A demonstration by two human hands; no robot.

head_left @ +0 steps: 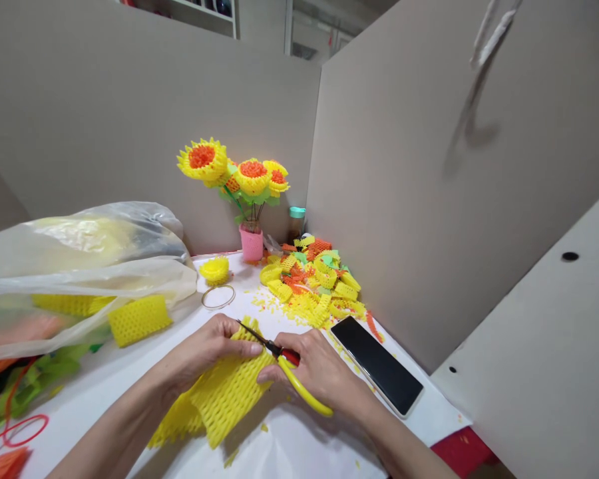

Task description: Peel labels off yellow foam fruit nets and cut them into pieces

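I see a pink vase (252, 246); above it, orange-centred yellow flowers (253, 177); in front of it, yellow mesh-patterned foam (237, 392), yellow-and-red-handled scissors (302, 386).

Lower centre: my left hand (223, 342) grips yellow netting (237, 399); my right hand (322, 366) holds scissors (295, 382) at its upper edge.

Soft, moderately bright light falls from above. At upper right, a blurred white cord (496, 36) throws a shadow down the gray panel (389, 179); at left, the plastic bag (104, 233) catches pale glare. Shadow dims the desk (304, 449) beside the yellow netting (234, 396). Edges look stretched.
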